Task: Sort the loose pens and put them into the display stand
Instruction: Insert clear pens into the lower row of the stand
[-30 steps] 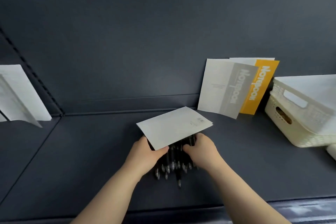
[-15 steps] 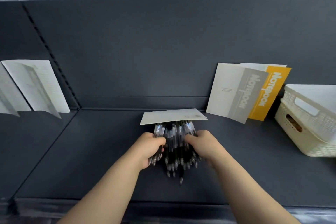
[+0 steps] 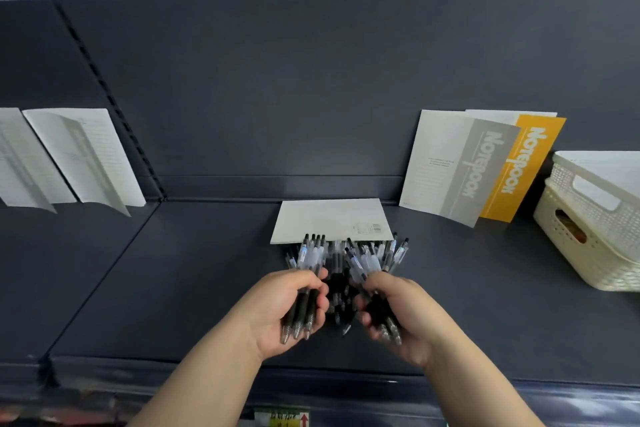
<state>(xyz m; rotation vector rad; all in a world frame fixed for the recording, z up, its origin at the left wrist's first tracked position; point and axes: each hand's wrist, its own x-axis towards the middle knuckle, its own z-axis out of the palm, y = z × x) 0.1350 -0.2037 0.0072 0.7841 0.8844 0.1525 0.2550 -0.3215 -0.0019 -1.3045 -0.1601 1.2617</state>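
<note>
Left hand (image 3: 287,308) and right hand (image 3: 398,314) each grip pens (image 3: 313,256); tips toward the person.

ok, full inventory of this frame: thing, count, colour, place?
pens: many, black and clear, heaped mid-shelf, some in both hands
flat booklet: one, white, lying behind the heap
grey notebook: one, leaning on back panel, right
yellow notebook: one, leaning behind the grey one
baskets: apparently two stacked, cream, far right
leaning booklets: at least two, white, left bay
shelf: one, dark grey
left hand: one, grips a pen bundle
right hand: one, grips another bundle
</note>
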